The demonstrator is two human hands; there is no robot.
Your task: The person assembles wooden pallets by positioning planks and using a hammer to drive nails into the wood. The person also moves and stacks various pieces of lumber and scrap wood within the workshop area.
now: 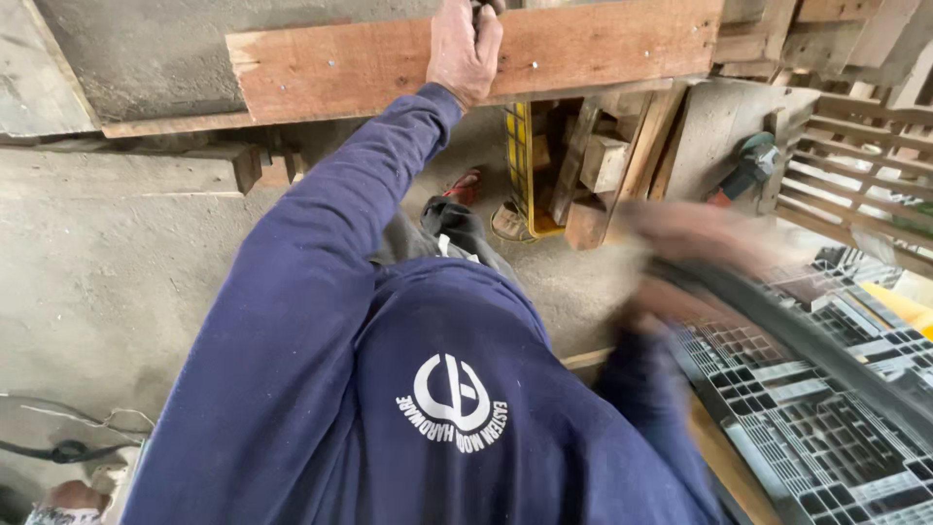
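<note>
My left hand (465, 44) reaches forward in a navy sleeve and is closed over the top edge of a long reddish wooden plank (603, 44). The plank lies across the top of the view, studded with nail heads. My right hand (680, 238) is a motion blur at the right. It lies against the dark rim of a black plastic grid pallet (816, 428), and its grip cannot be made out. My navy sweater with a white emblem fills the lower middle.
A green and red power tool (753, 165) rests on a board at the right, with wooden slat pallets (865, 175) behind it. Under the plank are wood blocks (603, 160) and a yellow frame (523, 165). Cables (68, 442) lie on the concrete floor at lower left.
</note>
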